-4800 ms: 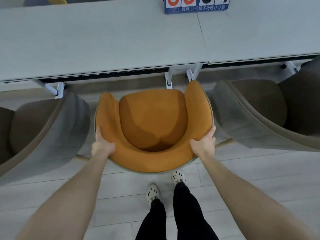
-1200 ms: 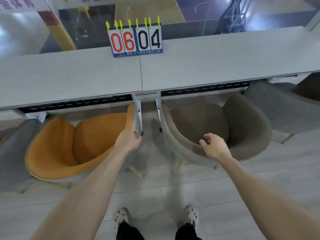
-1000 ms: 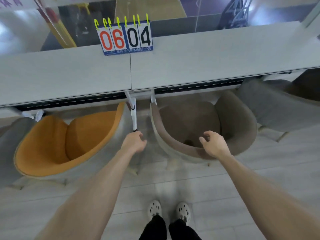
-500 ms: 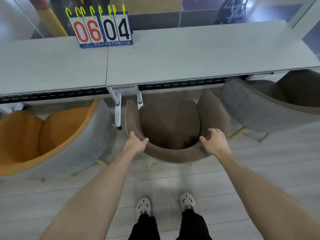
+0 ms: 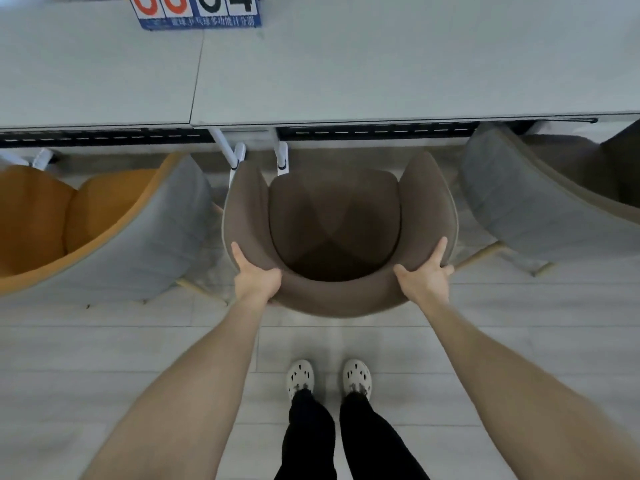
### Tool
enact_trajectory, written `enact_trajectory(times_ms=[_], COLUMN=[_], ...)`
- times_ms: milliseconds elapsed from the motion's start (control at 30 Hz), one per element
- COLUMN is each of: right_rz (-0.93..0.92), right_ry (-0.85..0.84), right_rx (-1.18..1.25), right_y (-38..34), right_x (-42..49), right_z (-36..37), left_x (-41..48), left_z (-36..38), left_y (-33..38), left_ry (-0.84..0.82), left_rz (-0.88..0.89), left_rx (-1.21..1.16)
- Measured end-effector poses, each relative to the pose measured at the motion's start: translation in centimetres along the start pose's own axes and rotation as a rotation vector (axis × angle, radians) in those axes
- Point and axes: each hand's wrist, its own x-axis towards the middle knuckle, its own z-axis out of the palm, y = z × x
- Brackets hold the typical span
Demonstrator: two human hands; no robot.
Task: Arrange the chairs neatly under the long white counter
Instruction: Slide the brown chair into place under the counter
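Pale plank floor [image 5: 104, 341]; long white bench [image 5: 346, 71] beyond the hands. Left hand [image 5: 256, 275] and right hand [image 5: 424, 275] clamp the back rim of brown fabric tub chair [image 5: 334, 220] between them. Likely stiff, fairly heavy; padded rim gives purchase.

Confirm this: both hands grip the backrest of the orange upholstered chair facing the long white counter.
Wrong chair. The head view shows the left hand and right hand gripping the backrest of the brown upholstered chair facing the long white counter.

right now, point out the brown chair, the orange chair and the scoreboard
brown chair [image 5: 334, 220], head view, on its seat cushion
orange chair [image 5: 100, 209], head view, on its seat cushion
scoreboard [image 5: 197, 21], head view, on its blue bottom strip
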Motion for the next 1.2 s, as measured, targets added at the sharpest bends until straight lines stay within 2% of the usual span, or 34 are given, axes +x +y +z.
enact_trajectory(times_ms=[433,1200], right_rz=[-0.038,-0.02], right_ry=[-0.024,-0.048], right_rx=[-0.035,-0.028], right_y=[-3.5,-3.8], right_x=[-1.2,0.0], right_z=[1.8,1.3], left_x=[2.8,5.2], left_z=[-3.1,-1.9], left_y=[0.0,-0.7], left_ry=[-0.027,-0.01], left_rz=[0.005,0.053], left_rx=[-0.034,0.076])
